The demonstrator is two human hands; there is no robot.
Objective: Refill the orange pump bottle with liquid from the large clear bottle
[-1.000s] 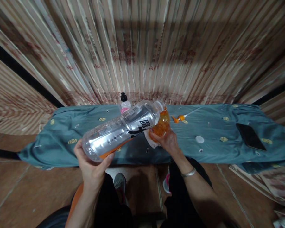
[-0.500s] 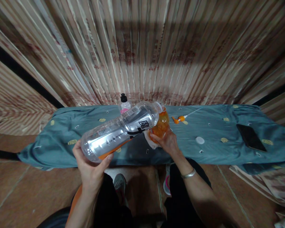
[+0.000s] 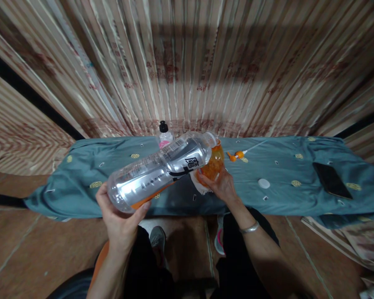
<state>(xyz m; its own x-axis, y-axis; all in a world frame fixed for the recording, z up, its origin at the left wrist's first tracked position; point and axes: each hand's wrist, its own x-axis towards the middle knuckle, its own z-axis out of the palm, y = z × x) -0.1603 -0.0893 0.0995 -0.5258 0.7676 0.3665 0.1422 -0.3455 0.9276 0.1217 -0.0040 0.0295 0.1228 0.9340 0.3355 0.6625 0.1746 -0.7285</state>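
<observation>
My left hand (image 3: 120, 216) grips the base of a large clear plastic bottle (image 3: 157, 170), tilted with its open neck resting over the mouth of a small orange bottle (image 3: 213, 164). My right hand (image 3: 220, 187) wraps around the orange bottle from below, with a bit of white cloth under it. Both bottles hover above the front edge of a teal cloth-covered table (image 3: 81, 174). A white cap (image 3: 264, 183) lies on the cloth to the right of my right hand.
A small bottle with a black cap and pink label (image 3: 164, 137) stands behind the clear bottle. An orange pump head with a white tube (image 3: 237, 155) lies on the cloth. A black phone (image 3: 330, 180) rests at far right. A striped curtain hangs behind; tiled floor lies below.
Almost nothing differs; the clear bottle stays tilted onto the orange bottle, and the view has shifted only slightly.
</observation>
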